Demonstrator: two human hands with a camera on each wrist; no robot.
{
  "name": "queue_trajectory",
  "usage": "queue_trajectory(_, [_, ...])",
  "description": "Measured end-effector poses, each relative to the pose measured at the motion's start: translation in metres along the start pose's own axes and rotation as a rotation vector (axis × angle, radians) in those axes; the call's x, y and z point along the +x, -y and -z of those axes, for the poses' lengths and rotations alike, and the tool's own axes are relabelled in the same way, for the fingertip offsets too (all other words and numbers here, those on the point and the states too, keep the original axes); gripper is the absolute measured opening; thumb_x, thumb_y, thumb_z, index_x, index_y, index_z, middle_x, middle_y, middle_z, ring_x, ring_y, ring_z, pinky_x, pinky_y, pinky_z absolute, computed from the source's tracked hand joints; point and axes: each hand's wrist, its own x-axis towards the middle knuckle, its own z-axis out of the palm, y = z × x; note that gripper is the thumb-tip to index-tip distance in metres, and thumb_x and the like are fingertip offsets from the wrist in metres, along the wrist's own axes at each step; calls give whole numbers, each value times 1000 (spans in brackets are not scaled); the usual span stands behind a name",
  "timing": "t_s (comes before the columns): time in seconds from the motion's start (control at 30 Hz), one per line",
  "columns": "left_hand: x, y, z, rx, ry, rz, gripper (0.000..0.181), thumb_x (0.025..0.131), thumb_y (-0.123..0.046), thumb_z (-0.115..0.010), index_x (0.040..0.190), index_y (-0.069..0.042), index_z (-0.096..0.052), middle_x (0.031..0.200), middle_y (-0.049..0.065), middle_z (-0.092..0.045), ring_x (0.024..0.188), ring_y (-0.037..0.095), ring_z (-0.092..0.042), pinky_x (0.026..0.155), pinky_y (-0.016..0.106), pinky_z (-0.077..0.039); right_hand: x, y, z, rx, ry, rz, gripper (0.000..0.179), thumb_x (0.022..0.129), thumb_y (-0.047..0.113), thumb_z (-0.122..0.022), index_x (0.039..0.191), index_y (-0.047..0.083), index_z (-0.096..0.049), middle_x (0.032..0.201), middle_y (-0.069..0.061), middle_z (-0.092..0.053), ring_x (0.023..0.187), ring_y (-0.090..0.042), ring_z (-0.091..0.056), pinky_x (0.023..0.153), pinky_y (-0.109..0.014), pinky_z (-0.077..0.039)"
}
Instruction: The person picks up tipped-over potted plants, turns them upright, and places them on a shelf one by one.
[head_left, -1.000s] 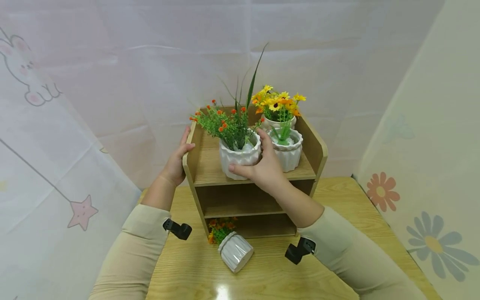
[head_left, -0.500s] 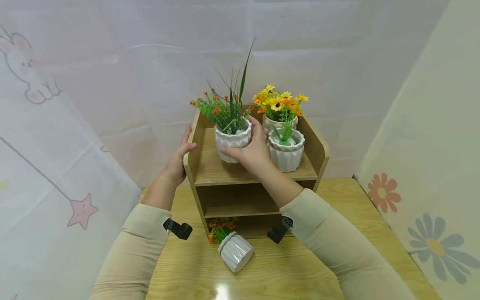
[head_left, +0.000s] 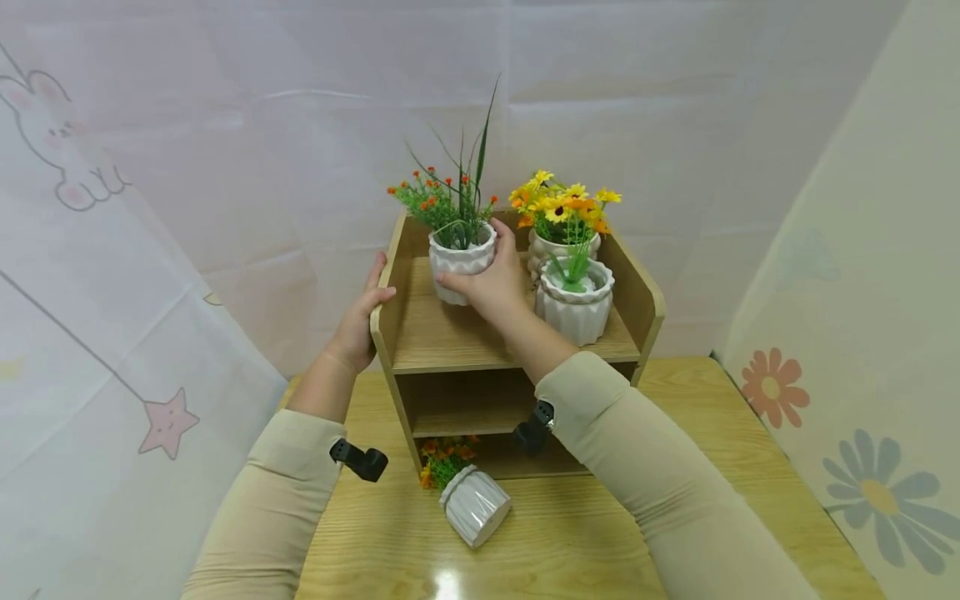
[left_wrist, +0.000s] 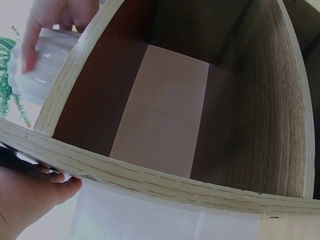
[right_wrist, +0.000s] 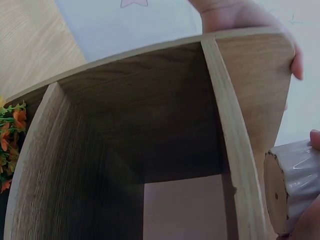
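My right hand (head_left: 491,279) grips a white ribbed flowerpot (head_left: 459,265) with small orange-red flowers and long grass blades. The pot is over the back left of the wooden shelf's top board (head_left: 435,337), and its underside shows in the right wrist view. At the shelf unit's left side panel (head_left: 384,329), my left hand (head_left: 356,329) holds on, thumb at the front edge and fingers along the outside. To the right on the top board stand a white pot with a green plant (head_left: 574,312) and, behind it, a cream pot of yellow flowers (head_left: 558,212).
Another white pot (head_left: 476,504) lies tipped on the wooden table (head_left: 570,542), its orange flowers (head_left: 446,458) reaching into the lowest compartment. The unit's right side panel (head_left: 637,292) rises beside the standing pots. Printed cloth (head_left: 675,167) hangs behind.
My right hand has carried the pot with orange-red flowers from the front middle of the top board toward its back left. My left hand stays on the side panel.
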Motion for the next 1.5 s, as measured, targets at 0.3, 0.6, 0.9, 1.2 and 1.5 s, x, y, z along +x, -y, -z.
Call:
queue_trajectory(0.3, [0, 2, -4, -15, 18, 11, 78, 92, -30, -32, 154, -44, 12, 166, -4, 8, 141, 35, -18, 106, 44, -25, 14, -16, -4, -7, -58, -21, 109, 64, 17, -91, 151, 16, -24, 150, -9, -40, 136, -24, -42, 114, -37, -33])
queue_trajectory(0.6, [1, 2, -6, -9, 17, 3, 79, 91, -31, -33, 155, -43, 12, 166, -3, 9, 144, 35, -14, 113, 53, -16, 21, -24, -6, 5, -72, -32, 108, 67, 14, -89, 151, 15, -23, 152, -12, -36, 139, -26, -38, 116, -38, -31])
queue_trajectory(0.9, [1, 2, -7, -3, 26, 1, 79, 91, -31, -33, 155, -43, 12, 165, -1, 10, 144, 36, -14, 113, 54, -17, 24, -30, -4, -25, -80, -83, 107, 68, 17, -88, 151, 17, -21, 152, -14, -34, 139, -29, -37, 115, -40, -31])
queue_trajectory(1.2, [3, 2, -8, 2, 31, -7, 79, 92, -31, -33, 155, -43, 13, 165, -2, 11, 144, 36, -13, 113, 55, -16, 23, -33, -3, -27, -88, -85, 106, 68, 16, -88, 151, 17, -21, 152, -15, -33, 139, -30, -36, 115, -41, -31])
queue_trajectory(1.5, [3, 2, -7, 5, 27, -1, 77, 92, -32, -33, 154, -46, 12, 165, -3, 11, 145, 36, -12, 113, 56, -16, 22, -36, -5, -46, -91, -78, 108, 71, 19, -87, 154, 16, -17, 155, -15, -29, 142, -30, -31, 117, -41, -28])
